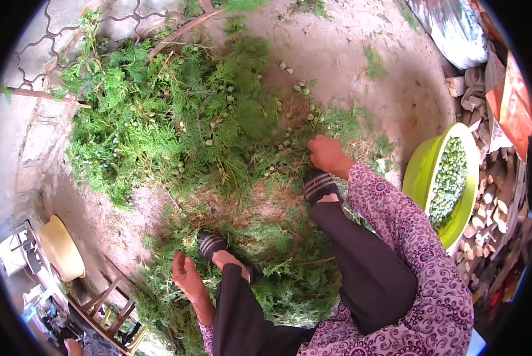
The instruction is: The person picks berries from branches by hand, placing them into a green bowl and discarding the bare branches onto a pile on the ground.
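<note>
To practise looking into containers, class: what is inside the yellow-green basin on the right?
The yellow-green basin holds many small green pieces, possibly cones. They cover its bottom, so neither that nor anything beneath the top layer can be seen.

Bright, soft daylight fills the scene, strongest at the far left, where the paving (118, 27) looks pale and washed out; the plastic bag (451, 31) at far right throws back white glare. A soft-edged dark shadow lies on the ground (361, 29) at right, just beyond the lime-green basin (416, 169). The green branches (135, 133) at left show fairly clear texture, but toward the far middle they smear into blur. Fisheye distortion bends the woodpile (492, 204) along the right edge, and black corners ring the round view.
</note>
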A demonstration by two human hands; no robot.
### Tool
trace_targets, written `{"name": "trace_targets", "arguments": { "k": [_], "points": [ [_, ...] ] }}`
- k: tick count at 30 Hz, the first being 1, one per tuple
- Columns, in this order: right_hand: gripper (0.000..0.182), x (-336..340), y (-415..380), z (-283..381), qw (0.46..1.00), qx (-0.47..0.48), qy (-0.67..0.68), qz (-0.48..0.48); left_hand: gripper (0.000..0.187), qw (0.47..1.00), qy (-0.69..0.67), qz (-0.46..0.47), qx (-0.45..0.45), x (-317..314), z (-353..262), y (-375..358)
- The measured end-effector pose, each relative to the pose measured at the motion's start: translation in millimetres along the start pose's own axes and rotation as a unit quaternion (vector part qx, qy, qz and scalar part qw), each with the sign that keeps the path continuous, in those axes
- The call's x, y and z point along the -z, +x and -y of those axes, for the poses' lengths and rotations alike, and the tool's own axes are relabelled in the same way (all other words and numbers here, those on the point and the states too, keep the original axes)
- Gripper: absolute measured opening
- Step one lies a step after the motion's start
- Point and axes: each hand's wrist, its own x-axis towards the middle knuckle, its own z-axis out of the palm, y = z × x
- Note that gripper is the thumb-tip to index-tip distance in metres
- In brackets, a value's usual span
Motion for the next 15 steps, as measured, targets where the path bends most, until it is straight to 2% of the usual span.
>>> {"name": "trace_targets", "arguments": {
  "k": [1, 2, 3, 4, 6, 7, 9, 10, 12, 13, 14, 15],
  "points": [
    [0.02, 1, -1, -2, 1.0, 0.0, 0.0, 0.001, 0.03, 1.0, -0.006, 0.011, 0.002, -1, 1, 0],
    [0.02, 4, -3, -5, 0.997, 0.051, 0.04, -0.041, 0.03, 1.0, -0.006, 0.01, 0.003, -1, -1, -1],
    [0.02, 8, -4, -6, 0.988, 0.101, 0.078, -0.083, 0.031, 0.999, -0.009, 0.017, 0.029, -5, -10, -3],
    [0.02, 21, -6, -3, 0.988, 0.102, 0.076, -0.082, 0.032, 0.998, -0.012, 0.024, 0.056, -8, -15, -5],
    [0.022, 55, -10, 6, 0.972, 0.037, 0.21, 0.098, 0.032, 0.998, -0.011, 0.025, 0.056, -12, -17, -4],
    [0.022, 68, -14, 12, 0.972, 0.037, 0.209, 0.098, 0.031, 0.998, -0.008, 0.026, 0.054, -14, -18, -4],
    [0.019, 82, -25, 25, 0.871, -0.056, 0.465, 0.151, 0.03, 0.998, -0.005, 0.033, 0.045, -18, -25, -5],
    [0.019, 81, -28, 32, 0.87, -0.056, 0.465, 0.151, 0.029, 0.999, -0.002, 0.04, 0.035, -19, -27, -6],
    [0.015, 80, -31, 45, 0.752, -0.144, 0.614, 0.19, 0.027, 0.996, -0.013, 0.077, 0.034, -19, -26, -6],
    [0.015, 73, -32, 47, 0.752, -0.143, 0.616, 0.189, 0.026, 0.993, -0.024, 0.113, 0.034, -20, -27, -5],
    [0.02, 61, -32, 48, 0.78, -0.133, 0.585, 0.177, 0.026, 0.993, -0.023, 0.111, 0.033, -21, -30, -5],
    [0.025, 52, -31, 51, 0.807, -0.123, 0.554, 0.168, 0.024, 0.985, 0.0, 0.169, 0.037, -25, -40, -7]
  ]
}}
